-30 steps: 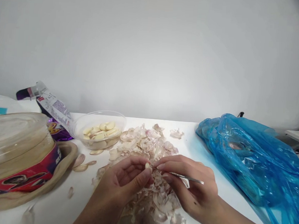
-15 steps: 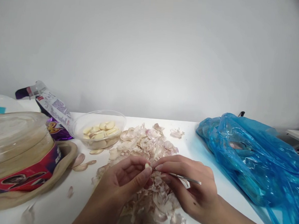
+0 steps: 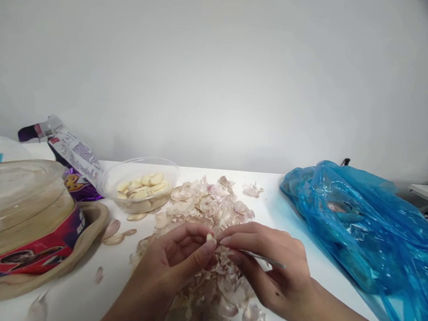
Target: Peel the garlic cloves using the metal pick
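Between the thumb and fingers of my left hand (image 3: 183, 256) is a garlic clove (image 3: 209, 237), mostly hidden, with its pale tip showing. My right hand (image 3: 272, 267) is closed on a thin metal tool (image 3: 265, 259), perhaps a small knife; its working end meets the clove and is covered by fingers. Both hands are over a heap of garlic skins (image 3: 211, 204). Beyond my left hand stands a clear plastic bowl (image 3: 104, 184) holding several peeled cloves (image 3: 142, 187).
Loose cloves (image 3: 112, 229) lie left of the heap. A large lidded plastic tub (image 3: 49, 207) stands at the left, before a purple and white wrapper (image 3: 77, 156). A blue plastic bag (image 3: 356, 229) covers the right side. The wall (image 3: 220, 78) rises behind the table.
Hands stay nearly in place, with the clove still pinched. The metal tool has turned slightly in my right hand. The whole view has shifted a little.
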`<state>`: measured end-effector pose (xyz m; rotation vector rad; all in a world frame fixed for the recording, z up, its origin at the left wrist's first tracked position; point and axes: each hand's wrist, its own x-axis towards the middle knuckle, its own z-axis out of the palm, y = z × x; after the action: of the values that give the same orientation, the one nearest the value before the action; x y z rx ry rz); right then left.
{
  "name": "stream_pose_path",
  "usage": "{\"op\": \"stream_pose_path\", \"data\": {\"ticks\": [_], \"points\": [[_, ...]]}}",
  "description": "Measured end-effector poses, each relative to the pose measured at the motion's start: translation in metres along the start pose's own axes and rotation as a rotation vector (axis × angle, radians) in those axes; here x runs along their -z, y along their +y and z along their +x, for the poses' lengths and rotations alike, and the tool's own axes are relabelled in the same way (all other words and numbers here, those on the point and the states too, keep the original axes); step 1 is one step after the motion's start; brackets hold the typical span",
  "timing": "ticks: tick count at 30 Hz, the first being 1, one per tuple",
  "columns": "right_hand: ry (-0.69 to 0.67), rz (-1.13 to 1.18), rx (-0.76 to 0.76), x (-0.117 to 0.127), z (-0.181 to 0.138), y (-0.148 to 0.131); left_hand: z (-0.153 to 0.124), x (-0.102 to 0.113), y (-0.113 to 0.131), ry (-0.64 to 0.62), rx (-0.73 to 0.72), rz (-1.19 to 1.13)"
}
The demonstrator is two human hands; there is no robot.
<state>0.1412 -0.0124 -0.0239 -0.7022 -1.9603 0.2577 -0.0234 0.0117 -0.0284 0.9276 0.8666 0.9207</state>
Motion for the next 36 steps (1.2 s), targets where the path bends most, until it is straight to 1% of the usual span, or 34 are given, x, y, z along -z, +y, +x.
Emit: {"op": "stream_pose_path", "data": {"ticks": [3,9,14,26,36], "points": [[-0.002,-0.022,0.009,-0.0001,-0.0005,-0.0002,0.0003,-0.0014,0.0000,-0.007,-0.021,-0.011],[-0.024,-0.090,0.044,0.0010,0.0003,0.0000,0.0004,-0.0042,-0.0025,0.052,-0.015,0.011],[-0.029,-0.093,0.035,0.0023,0.0010,-0.0005,0.0002,-0.0049,-0.0021,0.054,-0.036,0.028],[-0.016,-0.093,0.041,0.0019,-0.0005,-0.0017,-0.0008,-0.0056,-0.0019,0.038,-0.029,0.014],[0.002,-0.093,0.039,0.0017,0.0006,-0.0009,-0.0025,-0.0075,0.0005,0.061,-0.010,0.006]]}}
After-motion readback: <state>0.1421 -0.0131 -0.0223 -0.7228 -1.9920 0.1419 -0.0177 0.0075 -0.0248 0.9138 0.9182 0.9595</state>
